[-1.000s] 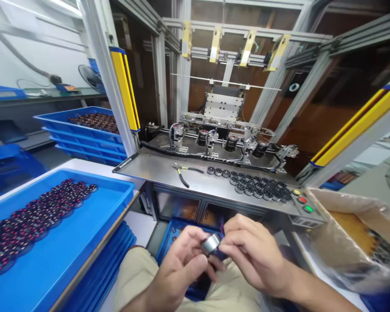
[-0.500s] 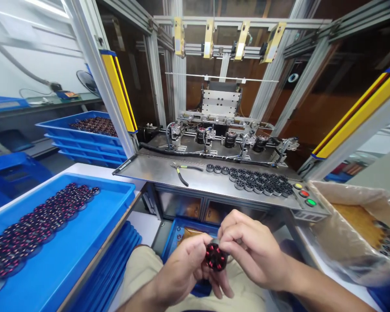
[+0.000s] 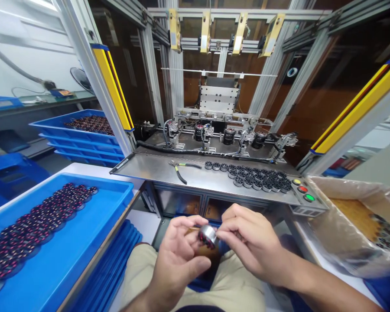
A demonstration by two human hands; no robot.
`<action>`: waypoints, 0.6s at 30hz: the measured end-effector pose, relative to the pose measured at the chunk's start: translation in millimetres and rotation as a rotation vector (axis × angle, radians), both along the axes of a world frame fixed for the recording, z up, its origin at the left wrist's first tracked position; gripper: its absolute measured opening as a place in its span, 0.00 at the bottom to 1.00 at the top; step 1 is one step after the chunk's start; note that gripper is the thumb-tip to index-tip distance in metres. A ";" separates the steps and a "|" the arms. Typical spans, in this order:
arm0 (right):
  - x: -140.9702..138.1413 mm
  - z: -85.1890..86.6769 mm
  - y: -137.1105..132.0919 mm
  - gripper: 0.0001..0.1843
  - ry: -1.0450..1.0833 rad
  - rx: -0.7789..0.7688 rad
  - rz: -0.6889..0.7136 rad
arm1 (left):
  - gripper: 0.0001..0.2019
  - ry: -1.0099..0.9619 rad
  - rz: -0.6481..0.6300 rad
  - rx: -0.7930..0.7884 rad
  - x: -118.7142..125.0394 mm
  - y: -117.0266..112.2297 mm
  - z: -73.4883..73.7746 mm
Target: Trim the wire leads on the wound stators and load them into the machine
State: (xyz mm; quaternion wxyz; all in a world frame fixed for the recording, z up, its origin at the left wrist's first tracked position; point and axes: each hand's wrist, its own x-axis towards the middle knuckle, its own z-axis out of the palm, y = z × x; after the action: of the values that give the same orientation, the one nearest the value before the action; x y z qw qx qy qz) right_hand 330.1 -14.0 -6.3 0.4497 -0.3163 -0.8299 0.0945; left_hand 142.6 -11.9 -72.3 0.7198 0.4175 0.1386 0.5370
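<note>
Above the lap (image 3: 230, 290), the left hand (image 3: 178, 255) and right hand (image 3: 250, 242) are both gripping a small metal-cased motor part (image 3: 208, 236) with their fingers

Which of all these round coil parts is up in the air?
The round coil part held between the left hand and the right hand, with its silver side shining. Others lie in the blue tray or on the steel bench.

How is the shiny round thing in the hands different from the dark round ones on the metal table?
The held part has a shiny silver side; the bench parts look dark. It sits between the left hand and right hand; they lie bunched on the steel bench. Both are round.
</note>
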 end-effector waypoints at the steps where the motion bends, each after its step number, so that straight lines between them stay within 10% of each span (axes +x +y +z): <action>1: -0.8 -0.6 0.3 0.06 0.014 -0.016 0.017 | 0.25 -0.051 0.015 -0.015 -0.3 1.6 1.1; 4: -1.8 -1.8 1.1 0.06 0.017 -0.035 0.110 | 0.20 -0.097 -0.048 -0.151 -0.3 7.5 1.3; 9: -1.2 -0.7 -0.1 0.09 -0.047 0.016 0.159 | 0.30 0.017 -0.642 -0.263 3.6 7.3 -10.5; 14: -3.9 -3.4 -0.8 0.06 -0.060 0.060 0.040 | 0.14 0.008 -0.219 -0.137 1.8 -1.2 -9.1; 18: -6.8 -5.8 0.7 0.07 0.007 -0.054 -0.071 | 0.24 0.007 0.036 -0.009 -1.8 -2.4 -5.3</action>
State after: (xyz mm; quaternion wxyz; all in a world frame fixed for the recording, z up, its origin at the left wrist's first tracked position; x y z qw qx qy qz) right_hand 323.3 -13.3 -12.1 0.4470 -0.3572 -0.8138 0.1018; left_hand 140.8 -14.3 -77.6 0.7114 0.4133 0.1512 0.5479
